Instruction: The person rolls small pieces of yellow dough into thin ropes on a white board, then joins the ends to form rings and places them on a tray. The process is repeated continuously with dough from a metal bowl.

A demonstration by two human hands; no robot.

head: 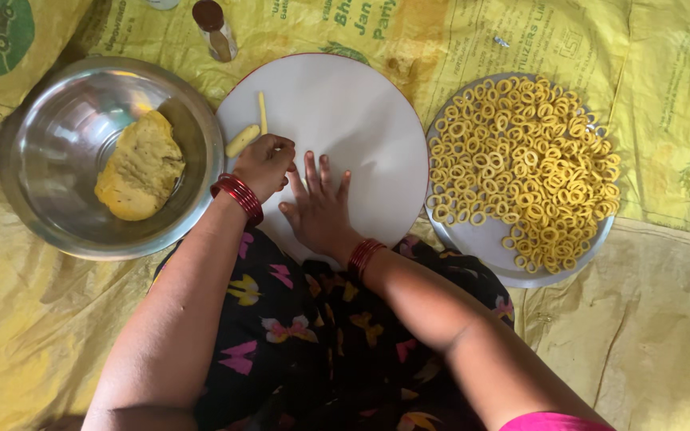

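Shiny steel bowl (pixel 57 96), matt white board (pixel 361 112), perhaps plastic, woven sacking (pixel 664 319)

Dough under right hand (pixel 319 209) hidden.

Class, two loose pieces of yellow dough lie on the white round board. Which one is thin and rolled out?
The long thin strand, lying nearly straight up the board. The other piece, beside it and nearer the left hand, is a short, thick lump.
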